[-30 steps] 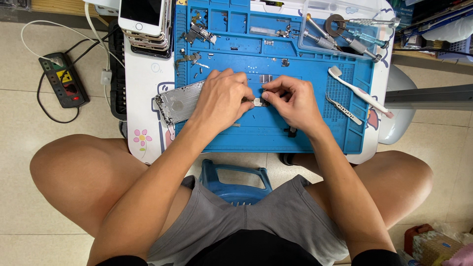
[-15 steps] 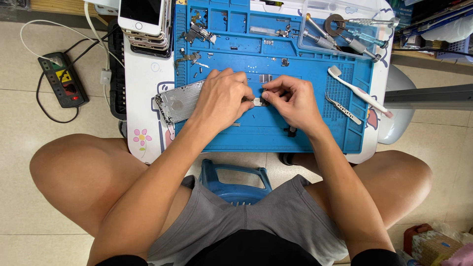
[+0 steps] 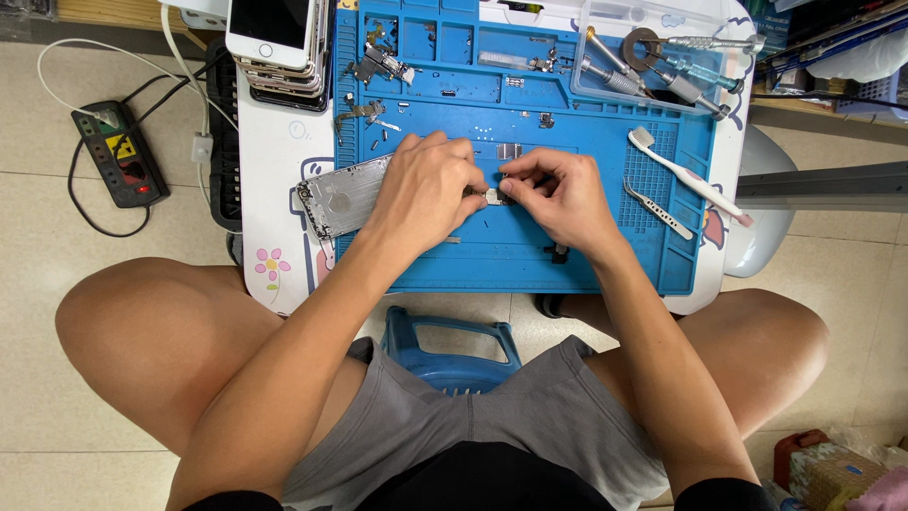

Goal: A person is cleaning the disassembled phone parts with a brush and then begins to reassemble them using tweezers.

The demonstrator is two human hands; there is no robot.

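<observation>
The blue rubbery work mat [image 3: 511, 237] looks matt and ribbed. The silver phone housing [image 3: 342, 197] is dull brushed metal. The slim steel tweezers [image 3: 658, 210] gleam. The white plastic toothbrush [image 3: 689, 180] is smooth. The grey cloth shorts [image 3: 492, 416] look soft.

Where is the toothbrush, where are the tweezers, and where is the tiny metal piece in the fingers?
toothbrush [image 3: 683, 178], head view, middle of its white handle.
tweezers [image 3: 657, 209], head view, middle of the arms.
small metal part [image 3: 493, 196], head view, its bare middle between both hands.
</observation>
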